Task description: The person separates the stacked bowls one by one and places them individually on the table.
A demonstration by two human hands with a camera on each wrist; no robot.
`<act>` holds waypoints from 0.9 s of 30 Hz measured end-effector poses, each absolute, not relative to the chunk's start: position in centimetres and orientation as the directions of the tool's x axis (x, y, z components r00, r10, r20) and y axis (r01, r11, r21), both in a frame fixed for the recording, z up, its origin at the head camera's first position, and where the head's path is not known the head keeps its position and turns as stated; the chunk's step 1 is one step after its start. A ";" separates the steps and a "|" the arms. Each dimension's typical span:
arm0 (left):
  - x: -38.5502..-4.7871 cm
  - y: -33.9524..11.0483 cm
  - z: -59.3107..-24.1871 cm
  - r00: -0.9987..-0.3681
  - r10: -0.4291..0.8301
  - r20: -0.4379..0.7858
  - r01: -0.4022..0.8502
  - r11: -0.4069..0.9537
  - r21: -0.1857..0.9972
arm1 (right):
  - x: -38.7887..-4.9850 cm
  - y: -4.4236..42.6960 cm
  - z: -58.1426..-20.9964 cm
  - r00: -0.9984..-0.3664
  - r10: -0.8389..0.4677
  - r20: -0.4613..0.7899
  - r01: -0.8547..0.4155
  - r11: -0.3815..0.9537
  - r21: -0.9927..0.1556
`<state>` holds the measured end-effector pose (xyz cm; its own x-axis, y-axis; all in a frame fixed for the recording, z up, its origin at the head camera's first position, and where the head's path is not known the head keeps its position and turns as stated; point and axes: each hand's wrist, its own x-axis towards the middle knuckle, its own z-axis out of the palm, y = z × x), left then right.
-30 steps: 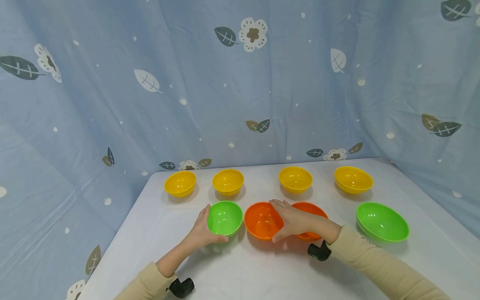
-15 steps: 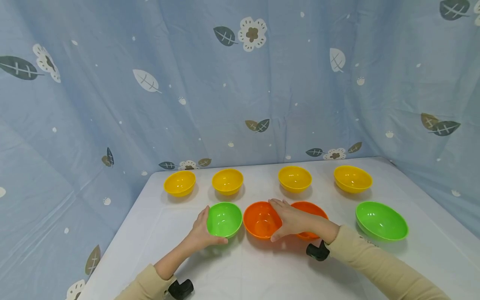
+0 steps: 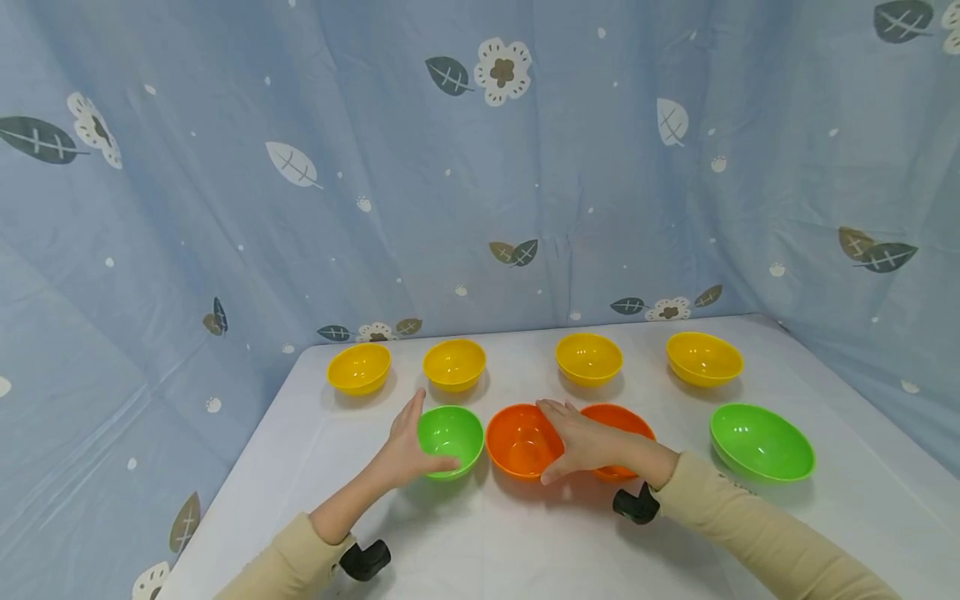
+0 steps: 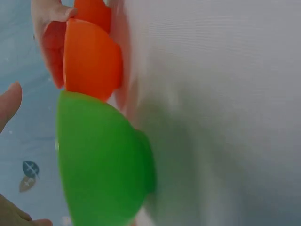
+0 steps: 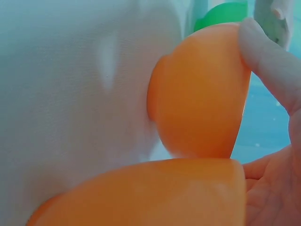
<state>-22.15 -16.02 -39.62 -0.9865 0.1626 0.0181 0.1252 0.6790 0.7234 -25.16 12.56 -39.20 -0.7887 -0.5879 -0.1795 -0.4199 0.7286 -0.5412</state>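
Observation:
A small green bowl (image 3: 459,435) stands upright on the white table. My left hand (image 3: 403,450) hovers at its left side, thumb and fingers spread; in the left wrist view the thumb (image 4: 9,104) is apart from the green bowl (image 4: 101,160). Just right of it stands an orange bowl (image 3: 517,442). My right hand (image 3: 588,437) grips this bowl across its rim, the thumb (image 5: 256,44) on the near edge and the fingers at the far edge. Under my right wrist a second orange bowl (image 3: 626,419) is partly hidden.
Along the back of the table (image 3: 480,550) stands a row of several yellow bowls, one of them (image 3: 588,360) behind the orange pair. A larger green bowl (image 3: 761,443) stands at the right. A blue patterned curtain (image 3: 375,208) hangs behind and to the sides.
My left hand has come off the green bowl's rim, its fingers rising and spreading wider. My right hand keeps its place at the orange bowl, and the bowls have not moved.

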 end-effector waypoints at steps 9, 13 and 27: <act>-22.5 -13.9 -38.4 -0.963 0.268 0.037 0.220 0.695 0.685 | -25.2 12.5 -39.5 -0.805 -0.565 -0.179 -0.394 0.736 -0.550; -22.6 -12.7 -38.5 -0.943 0.331 0.036 0.281 0.736 0.616 | -25.2 12.7 -39.5 -0.798 -0.578 -0.170 -0.408 0.726 -0.553; -23.7 -8.3 -39.0 -0.887 0.461 -0.025 0.409 0.809 0.423 | -25.5 13.5 -39.6 -0.790 -0.597 -0.138 -0.441 0.711 -0.548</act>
